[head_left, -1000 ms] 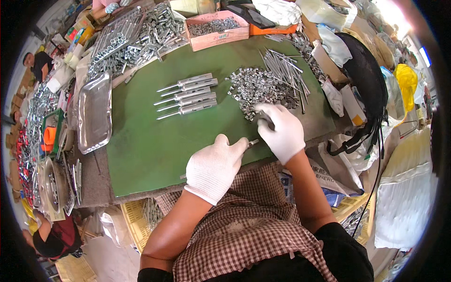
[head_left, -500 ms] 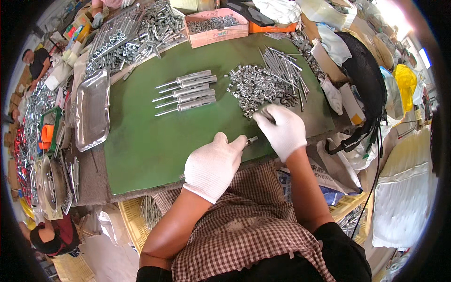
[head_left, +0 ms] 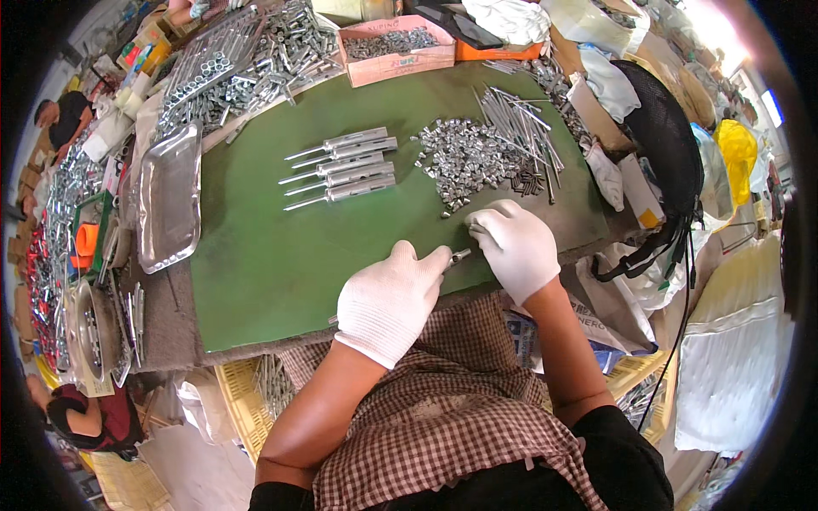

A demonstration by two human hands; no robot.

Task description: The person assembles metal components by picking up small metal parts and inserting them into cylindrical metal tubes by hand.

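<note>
My left hand (head_left: 388, 298), in a white knit glove, is closed around a metal tube tool whose open end (head_left: 460, 255) sticks out past the thumb. My right hand (head_left: 516, 247), gloved the same way, is just right of that end with thumb and fingers pinched together; whatever they hold is too small or hidden to make out. Beyond it lies a pile of small silver metal fittings (head_left: 469, 157). Several finished-looking metal tools with pointed rods (head_left: 349, 170) rest side by side on the green mat (head_left: 256, 272). Long thin rods (head_left: 520, 123) lie at the pile's far right.
A shiny metal tray (head_left: 169, 200) stands at the left. A pink box (head_left: 396, 55) of small parts is at the back, beside heaped metal tubes (head_left: 290, 51). A black mesh bag (head_left: 660, 136) bounds the right edge. Other people (head_left: 68, 115) are at the left.
My right hand has drawn back from the edge of the fittings pile, a little toward me, its fingers now pinched together. My left hand keeps its grip on the tube.
</note>
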